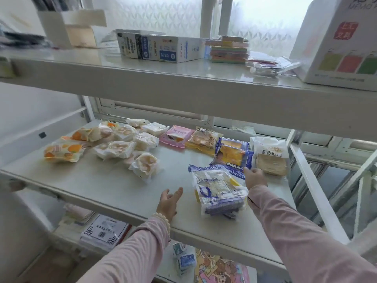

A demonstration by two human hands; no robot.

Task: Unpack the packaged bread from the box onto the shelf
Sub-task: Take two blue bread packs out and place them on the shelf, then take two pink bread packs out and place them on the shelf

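Note:
Several packs of bread lie on the white middle shelf [106, 186]. A large clear-and-blue bread bag [219, 189] lies near the shelf's front. My right hand [255, 177] is at that bag's far right corner, next to a blue pack of orange slices [232, 155]; I cannot tell whether its fingers grip anything. A white toast bag [270, 155] stands to the right. My left hand [169, 202] hovers over the shelf left of the big bag, fingers relaxed and holding nothing. The box is out of view.
White cake packs [126, 144], orange-printed packs [63, 152], a pink pack [176, 136] and a yellow pack [204, 139] fill the shelf's back and left. The upper shelf [183, 78] holds stationery boxes and sticky notes. Metal posts stand at the right.

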